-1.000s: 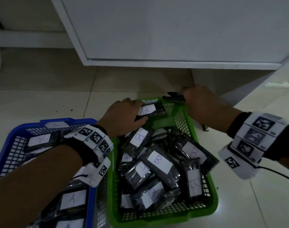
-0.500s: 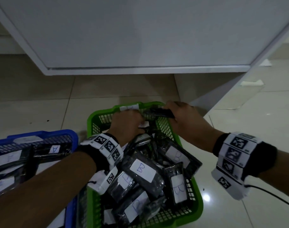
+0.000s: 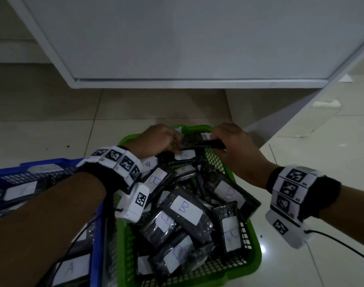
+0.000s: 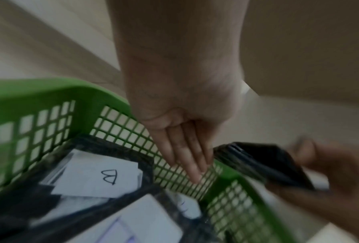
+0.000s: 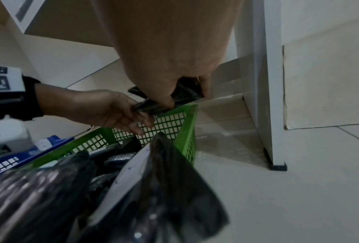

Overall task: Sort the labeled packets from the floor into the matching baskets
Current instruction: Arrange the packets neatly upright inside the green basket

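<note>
A green basket holds several black packets with white B labels. Left of it, a blue basket holds packets labelled A. Over the green basket's far rim, my right hand grips a black packet. My left hand is at that packet's left end. Its fingers are straight and point down along the mesh wall. The label's letter on the held packet cannot be read.
A white cabinet panel overhangs the floor just beyond the baskets. Its leg, with a black foot, stands right of the green basket. Pale floor tiles surround the baskets. A black cable trails from my right wrist.
My left hand left the B packet in the basket and rose to the far rim, meeting the packet in my right hand. The right hand brought its packet slightly left over the rim.
</note>
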